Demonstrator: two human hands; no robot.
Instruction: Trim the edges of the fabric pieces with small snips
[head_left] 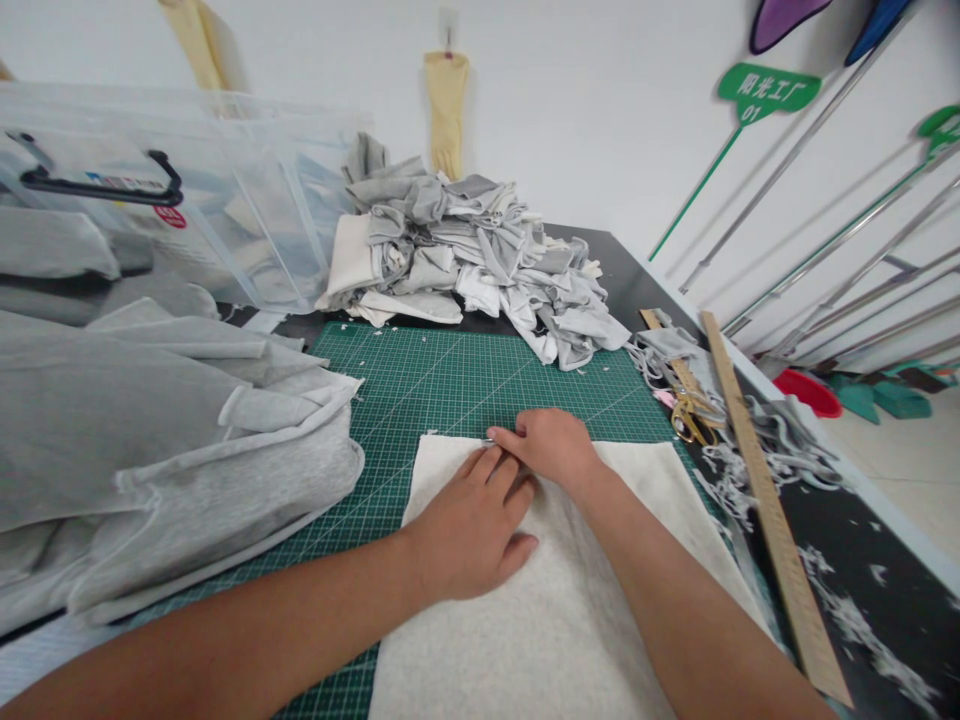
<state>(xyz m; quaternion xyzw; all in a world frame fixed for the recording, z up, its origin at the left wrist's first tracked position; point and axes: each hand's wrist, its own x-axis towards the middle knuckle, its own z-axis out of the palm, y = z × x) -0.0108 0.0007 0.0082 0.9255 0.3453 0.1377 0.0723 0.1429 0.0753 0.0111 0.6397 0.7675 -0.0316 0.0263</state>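
A cream piece of cloth (480,650) lies flat on a green gridded cutting mat (420,385), its far edge running crosswise ahead of me. My left hand (480,525) rests on the cloth with its fingers stretched out, fingertips close to that edge. Right beside it, my right hand (553,447) is closed at the far edge, thumb and index finger drawn together. A small metallic glint shows by its thumb tip; what it belongs to is mostly hidden. The two hands almost touch.
Grey garments (187,440) pile up at left before a clear plastic bin (247,220). Crumpled grey cloth pieces (450,250) are heaped at the back. On the right lie a wooden ruler (765,490), gold-handled scissors (686,422) and fabric scraps (795,440).
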